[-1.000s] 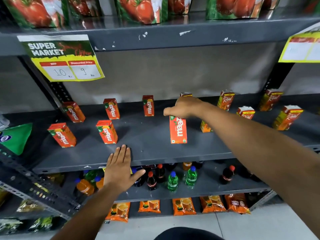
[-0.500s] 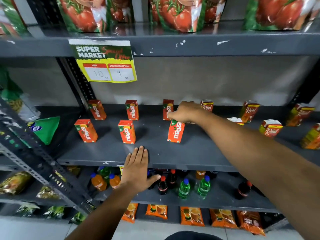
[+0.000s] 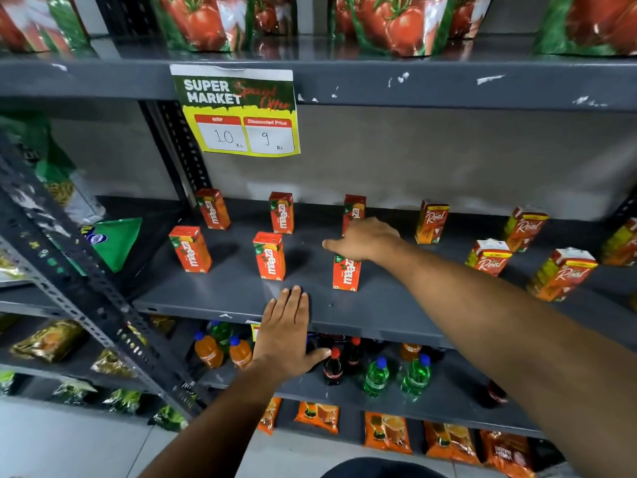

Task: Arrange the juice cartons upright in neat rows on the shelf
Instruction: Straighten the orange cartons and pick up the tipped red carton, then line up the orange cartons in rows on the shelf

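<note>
Several orange Maaza juice cartons stand upright on the grey shelf (image 3: 220, 298) in two rows. The front row holds a left carton (image 3: 190, 249), a middle carton (image 3: 269, 256) and a third carton (image 3: 346, 273). My right hand (image 3: 363, 239) grips the top of that third carton, which stands on the shelf. Behind it, a back-row carton (image 3: 354, 209) is partly hidden by the hand. My left hand (image 3: 286, 334) lies flat on the shelf's front edge, fingers together, holding nothing. Several Real cartons such as the Real carton (image 3: 431, 222) stand to the right.
A price sign (image 3: 238, 112) hangs from the upper shelf, which carries tomato pouches (image 3: 206, 22). A slanted steel upright (image 3: 72, 267) crosses the left side. Below are drink bottles (image 3: 375, 376) and orange packets (image 3: 319, 417). A green pouch (image 3: 113, 241) lies at the left.
My right hand has set the carton down in the front row and straightened it from a tilt. The view has shifted to the left. My left hand has stayed on the shelf edge.
</note>
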Demonstrator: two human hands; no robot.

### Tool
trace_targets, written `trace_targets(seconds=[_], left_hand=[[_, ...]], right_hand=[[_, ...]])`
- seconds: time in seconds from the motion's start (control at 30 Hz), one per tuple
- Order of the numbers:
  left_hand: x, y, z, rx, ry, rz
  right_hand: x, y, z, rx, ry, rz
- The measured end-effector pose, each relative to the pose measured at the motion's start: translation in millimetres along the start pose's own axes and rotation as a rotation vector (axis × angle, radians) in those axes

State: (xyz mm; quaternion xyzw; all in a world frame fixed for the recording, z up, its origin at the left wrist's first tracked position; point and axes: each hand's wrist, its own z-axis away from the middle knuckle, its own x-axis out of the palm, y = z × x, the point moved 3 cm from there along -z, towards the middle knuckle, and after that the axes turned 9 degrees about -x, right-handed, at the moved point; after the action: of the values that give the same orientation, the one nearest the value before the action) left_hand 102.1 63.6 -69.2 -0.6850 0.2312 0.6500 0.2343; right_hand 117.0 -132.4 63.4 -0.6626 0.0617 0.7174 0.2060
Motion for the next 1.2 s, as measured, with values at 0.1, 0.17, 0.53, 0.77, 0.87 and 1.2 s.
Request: trace_targets(seconds=[0.1,0.17,0.53,0.77,0.87,1.2], left_hand=[[0,1,0,-0.008,0.001,0.002],[-2,2,2,-0.008,0.001,0.002],[11,-4,-3,-0.011,0.045,0.022],[17,-5,-5,-0.03,0.069,0.014],[18,-2,-5,-0.043,0.086,0.001],[18,2,-8,-0.086,0.106,0.03]], right_hand=[[-1,2,3,-0.012,0.001,0.017],[-1,2,5,-0.029,0.01,0.018],[-66,99,33,-0.134,0.153,-0.07],[-67,211,73,-0.058,-0.212,-0.008],[-50,234,77,-0.057,-0.188,0.009],[31,255,109,-0.003,0.208,-0.917]])
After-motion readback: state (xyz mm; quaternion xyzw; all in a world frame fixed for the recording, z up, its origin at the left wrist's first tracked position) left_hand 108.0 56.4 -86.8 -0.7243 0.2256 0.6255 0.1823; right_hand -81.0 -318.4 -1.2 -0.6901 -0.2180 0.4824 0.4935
